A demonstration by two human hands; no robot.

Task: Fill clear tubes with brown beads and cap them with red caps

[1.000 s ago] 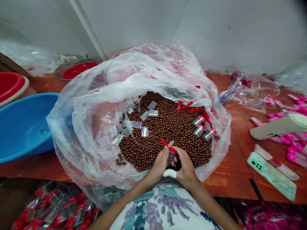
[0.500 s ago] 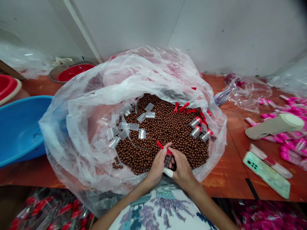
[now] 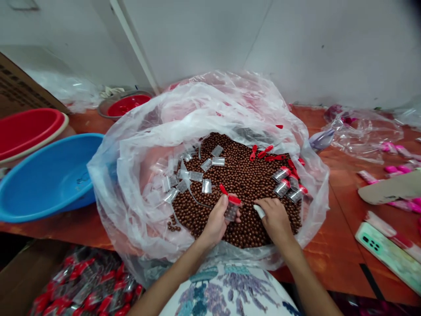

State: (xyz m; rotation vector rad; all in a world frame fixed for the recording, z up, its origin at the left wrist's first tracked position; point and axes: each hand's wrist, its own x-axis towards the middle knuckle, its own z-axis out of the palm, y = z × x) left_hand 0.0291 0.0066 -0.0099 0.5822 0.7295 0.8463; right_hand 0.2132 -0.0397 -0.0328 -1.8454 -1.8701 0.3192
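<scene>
My left hand (image 3: 217, 217) is closed around a small clear plastic container (image 3: 231, 212). Its red flip lid (image 3: 223, 189) stands raised above the red rim. A little to the right, my right hand (image 3: 274, 217) rests on the heap of small brown balls (image 3: 243, 175), fingers stretched and slightly bent, a white wrap on the thumb. No ball shows between those fingers. On the heap's left lie several empty clear containers (image 3: 207, 186). Several red lids (image 3: 265, 152) lie at the back right, above filled containers (image 3: 282, 188) with red caps.
A large clear plastic bag (image 3: 131, 149) surrounds the heap. Blue (image 3: 49, 175) and red basins (image 3: 29, 131) stand at left. On the right are a phone (image 3: 388, 254), a pale cylinder (image 3: 388, 188) and pink-capped tubes. Below the table's left edge sits a box of red-capped containers (image 3: 95, 285).
My right hand has left the container and moved right onto the brown balls. My left hand keeps the container, now tilted and clearly visible. The view has swung left.
</scene>
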